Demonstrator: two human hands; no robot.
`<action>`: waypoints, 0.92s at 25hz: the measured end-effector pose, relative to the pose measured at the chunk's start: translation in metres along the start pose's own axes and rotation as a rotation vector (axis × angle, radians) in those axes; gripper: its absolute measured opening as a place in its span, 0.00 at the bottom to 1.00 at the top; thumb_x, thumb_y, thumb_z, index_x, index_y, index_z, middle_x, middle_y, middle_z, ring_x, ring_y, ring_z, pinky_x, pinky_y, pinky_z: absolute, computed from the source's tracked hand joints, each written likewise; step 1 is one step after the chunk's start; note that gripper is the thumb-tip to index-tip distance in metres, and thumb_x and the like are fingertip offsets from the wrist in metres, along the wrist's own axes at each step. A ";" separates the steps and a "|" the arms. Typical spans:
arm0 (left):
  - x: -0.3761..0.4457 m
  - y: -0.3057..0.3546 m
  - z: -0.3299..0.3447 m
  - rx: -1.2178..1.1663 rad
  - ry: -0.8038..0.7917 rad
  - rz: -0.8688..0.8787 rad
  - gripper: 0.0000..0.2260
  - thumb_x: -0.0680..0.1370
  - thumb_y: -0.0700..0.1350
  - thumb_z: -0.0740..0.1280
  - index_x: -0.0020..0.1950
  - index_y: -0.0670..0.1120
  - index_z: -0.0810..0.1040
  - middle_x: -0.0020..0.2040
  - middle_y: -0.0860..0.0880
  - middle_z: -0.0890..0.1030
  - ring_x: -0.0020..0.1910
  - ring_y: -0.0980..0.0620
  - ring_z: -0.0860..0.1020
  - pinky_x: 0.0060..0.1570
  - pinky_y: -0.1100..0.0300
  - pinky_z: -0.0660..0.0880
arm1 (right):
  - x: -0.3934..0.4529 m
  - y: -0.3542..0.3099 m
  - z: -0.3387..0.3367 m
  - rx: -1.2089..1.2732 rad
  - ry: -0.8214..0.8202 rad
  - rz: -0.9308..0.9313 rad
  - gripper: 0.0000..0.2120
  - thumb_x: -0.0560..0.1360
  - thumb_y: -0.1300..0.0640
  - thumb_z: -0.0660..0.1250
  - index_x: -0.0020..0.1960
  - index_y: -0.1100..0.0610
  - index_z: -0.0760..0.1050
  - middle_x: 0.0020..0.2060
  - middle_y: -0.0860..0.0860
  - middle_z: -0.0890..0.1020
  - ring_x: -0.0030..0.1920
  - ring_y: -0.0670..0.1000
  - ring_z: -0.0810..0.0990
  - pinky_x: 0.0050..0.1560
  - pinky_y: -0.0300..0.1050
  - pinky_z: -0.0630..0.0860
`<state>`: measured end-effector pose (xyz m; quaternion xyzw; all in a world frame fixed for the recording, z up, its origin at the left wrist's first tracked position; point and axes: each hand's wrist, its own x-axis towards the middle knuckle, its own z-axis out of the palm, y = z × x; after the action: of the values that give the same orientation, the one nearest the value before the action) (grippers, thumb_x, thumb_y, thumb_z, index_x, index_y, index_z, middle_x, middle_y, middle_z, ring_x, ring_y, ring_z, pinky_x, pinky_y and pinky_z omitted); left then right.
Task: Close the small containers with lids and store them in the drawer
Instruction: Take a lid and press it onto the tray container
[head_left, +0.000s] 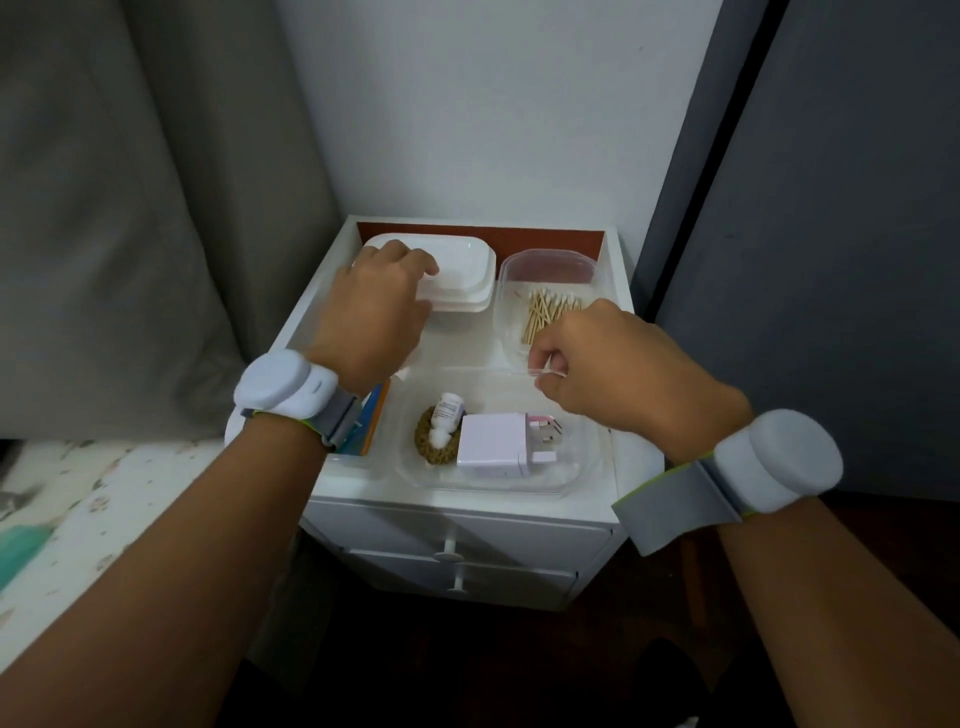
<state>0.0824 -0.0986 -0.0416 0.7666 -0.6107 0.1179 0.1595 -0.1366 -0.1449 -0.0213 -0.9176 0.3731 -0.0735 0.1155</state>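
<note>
Right hand (608, 364), frame centre-right, pinched the rim of the near clear tub (576, 467), which held a white plug (498, 444) and small bottle (448, 410). Left hand (374, 312) lay curled over stacked lids (467, 275), upper centre; grip on them could not be told. Open swab tub (545, 291) stood beside the lids, all atop a white cabinet (457, 525).

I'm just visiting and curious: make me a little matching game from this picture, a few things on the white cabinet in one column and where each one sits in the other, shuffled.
Things
1. stack of white lids
2. cotton swabs
3. white plug adapter
4. left hand

Places
A. in the near clear container, beside a small bottle
B. resting on the lid stack
C. far left of the cabinet top
D. in the far right clear container

Pairs: 1-C, 2-D, 3-A, 4-B
</note>
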 end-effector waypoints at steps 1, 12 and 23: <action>0.002 -0.001 0.000 0.003 0.015 0.001 0.16 0.78 0.44 0.66 0.66 0.47 0.76 0.64 0.46 0.77 0.63 0.44 0.74 0.62 0.49 0.71 | -0.001 0.000 0.000 0.006 -0.013 0.004 0.09 0.75 0.59 0.68 0.53 0.51 0.83 0.43 0.50 0.83 0.41 0.53 0.82 0.38 0.42 0.74; 0.000 0.004 0.000 0.182 0.109 0.064 0.16 0.75 0.43 0.67 0.63 0.45 0.77 0.60 0.43 0.80 0.58 0.41 0.77 0.58 0.46 0.73 | -0.002 0.001 0.001 0.028 -0.029 0.004 0.11 0.72 0.62 0.67 0.52 0.54 0.83 0.41 0.52 0.82 0.40 0.55 0.81 0.35 0.41 0.74; 0.018 0.004 -0.004 0.203 0.455 -0.083 0.08 0.74 0.37 0.63 0.50 0.42 0.80 0.46 0.43 0.82 0.44 0.40 0.78 0.41 0.50 0.72 | 0.000 0.002 0.003 0.076 -0.039 0.000 0.12 0.73 0.63 0.67 0.54 0.53 0.82 0.43 0.51 0.82 0.41 0.54 0.82 0.40 0.43 0.79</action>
<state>0.0823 -0.1138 -0.0310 0.7570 -0.5118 0.3418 0.2197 -0.1374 -0.1454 -0.0251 -0.9137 0.3679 -0.0695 0.1578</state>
